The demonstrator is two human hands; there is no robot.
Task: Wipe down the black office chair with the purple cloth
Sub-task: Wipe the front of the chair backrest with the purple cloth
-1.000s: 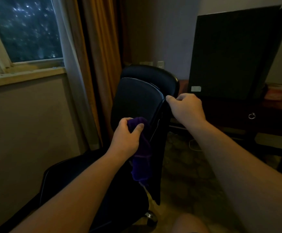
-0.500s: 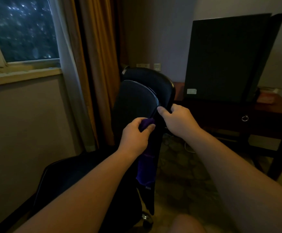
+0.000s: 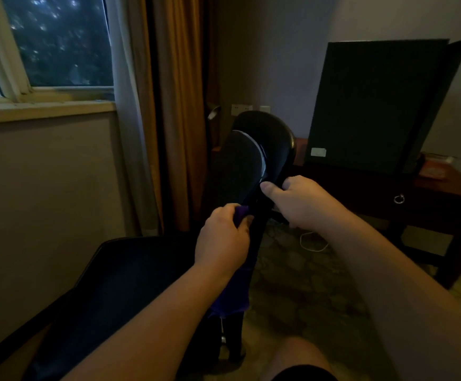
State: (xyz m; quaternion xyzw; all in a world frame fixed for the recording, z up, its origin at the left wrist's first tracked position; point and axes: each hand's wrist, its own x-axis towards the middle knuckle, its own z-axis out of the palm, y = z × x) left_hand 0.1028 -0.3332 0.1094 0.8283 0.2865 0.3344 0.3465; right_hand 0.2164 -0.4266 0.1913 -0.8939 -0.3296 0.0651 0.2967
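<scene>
A dim room: a window (image 3: 59, 42) up to the left of my fingers, with a pale sheer and orange curtains (image 3: 180, 105) hanging beside it, and a patterned floor (image 3: 306, 284) below. Beyond my right fingers stands a dark wooden counter (image 3: 443, 188) with a ring pull on its drawer, and a large black panel (image 3: 375, 105) stands upright on it against the wall. A white cable (image 3: 314, 243) lies on the floor just past my right wrist.

The black office chair (image 3: 240, 166) is straight ahead of me, its backrest seen nearly edge-on and rising above both sets of fingers. Its seat spreads out low and to the left, under my left forearm.

My left hand (image 3: 222, 240) is closed round the purple cloth (image 3: 235, 295). The fingers (image 3: 225, 211) are curled over a bunched bit that peeks out at the top, pressed against the edge of the backrest, and the rest of the cloth hangs down below my wrist along the chair's edge.

My right hand (image 3: 298, 200) sits just above and to the right of the left, close to it but not touching it. Its fingers are wrapped round the far side of the backrest edge and the thumb is laid on the near side, so it grips the chair. My bare knee shows at the bottom, below my right forearm.
</scene>
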